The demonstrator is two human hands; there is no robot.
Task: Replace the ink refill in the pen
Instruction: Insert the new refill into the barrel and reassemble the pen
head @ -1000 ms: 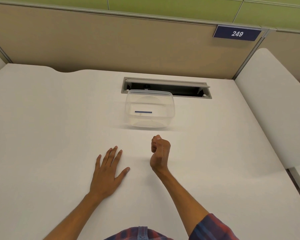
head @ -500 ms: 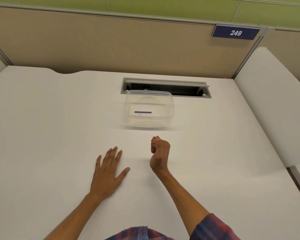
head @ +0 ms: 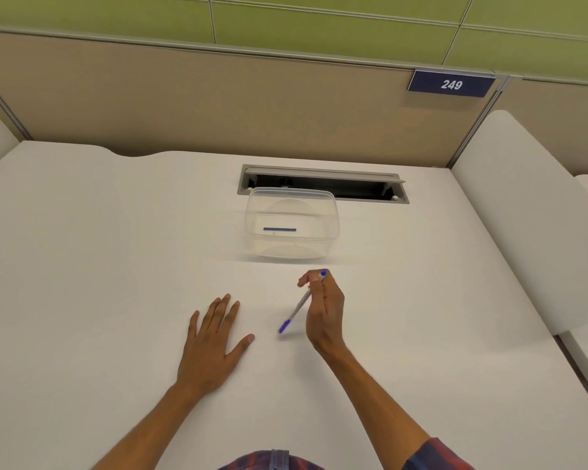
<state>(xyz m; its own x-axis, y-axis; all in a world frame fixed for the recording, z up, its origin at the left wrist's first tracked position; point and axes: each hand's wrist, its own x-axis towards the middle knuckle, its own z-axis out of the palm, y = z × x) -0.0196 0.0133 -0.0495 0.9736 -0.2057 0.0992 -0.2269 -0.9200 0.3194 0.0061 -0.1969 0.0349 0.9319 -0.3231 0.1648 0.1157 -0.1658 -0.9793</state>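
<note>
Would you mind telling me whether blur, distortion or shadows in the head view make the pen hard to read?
Head view: the pen in the right hand is slightly smeared, its blue ends still distinct; wide-angle bending curves the desk edges; lighting is soft, with only faint shadows under the left hand and clear container.

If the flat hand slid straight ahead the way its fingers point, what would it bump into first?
Probably the clear tub. The left hand lies flat on the desk, fingers aimed forward and slightly right. The desk between looks bare, though it may just slip past the tub's left side.
</note>
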